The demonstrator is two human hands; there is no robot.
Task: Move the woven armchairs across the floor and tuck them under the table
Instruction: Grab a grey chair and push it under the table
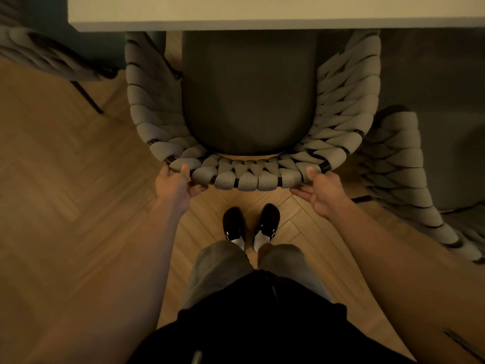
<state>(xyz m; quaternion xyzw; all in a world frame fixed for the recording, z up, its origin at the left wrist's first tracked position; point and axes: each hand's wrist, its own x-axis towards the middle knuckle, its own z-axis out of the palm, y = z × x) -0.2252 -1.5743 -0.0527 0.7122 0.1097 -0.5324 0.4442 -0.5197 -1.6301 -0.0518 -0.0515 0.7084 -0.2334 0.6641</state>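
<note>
A woven armchair (249,177) with thick grey braided rope on a black frame and a dark seat cushion stands right in front of me. Its front part reaches under the pale table (262,23). My left hand (174,183) grips the left end of the curved backrest rim, thumb on top and fingers underneath. On the right end of the same rim rests my right hand (319,191), its thumb over the rope and its fingers loosely curled below.
A second woven armchair (399,164) stands close on the right, nearly touching the first. A third one (39,51) is at the upper left with a thin black leg on the floor. My feet in dark shoes (250,224) stand on the herringbone wood floor behind the chair.
</note>
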